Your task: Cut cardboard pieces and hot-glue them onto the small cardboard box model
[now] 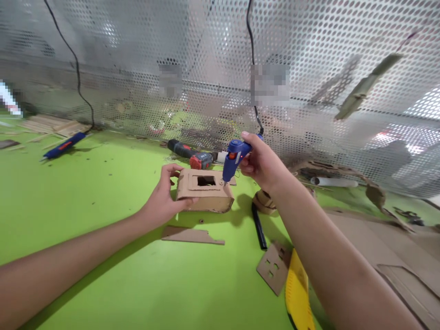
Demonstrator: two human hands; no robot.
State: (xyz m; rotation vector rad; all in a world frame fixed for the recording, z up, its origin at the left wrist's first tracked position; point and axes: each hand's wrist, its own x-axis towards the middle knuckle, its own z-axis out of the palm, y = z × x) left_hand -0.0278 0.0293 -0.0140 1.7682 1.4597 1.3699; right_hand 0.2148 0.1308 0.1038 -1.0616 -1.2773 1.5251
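Note:
A cardboard box (205, 203) with rounded ends and a rectangular cut-out in its top lies on the green table. Wrapped around its left end, my left hand (170, 195) has the thumb along the front and the fingers behind. My right hand (259, 160) grips a blue glue gun (233, 158) by its handle, nozzle pointing down. The nozzle tip is at the box's top right corner, beside a small round cardboard piece (222, 182); whether it touches, I cannot tell. In front of the box lie a tiny cardboard ring (201, 221) and a cut cardboard strip (192, 234).
Behind the box lies a red and black power tool (201, 159). A second blue glue gun (64, 145) rests at the left near wooden sticks (51, 124). On the right are a black marker (259, 227), a holed cardboard piece (274, 266), a yellow tool (297, 293) and cardboard sheets (371, 238). Perforated metal panel (137, 46) stands behind.

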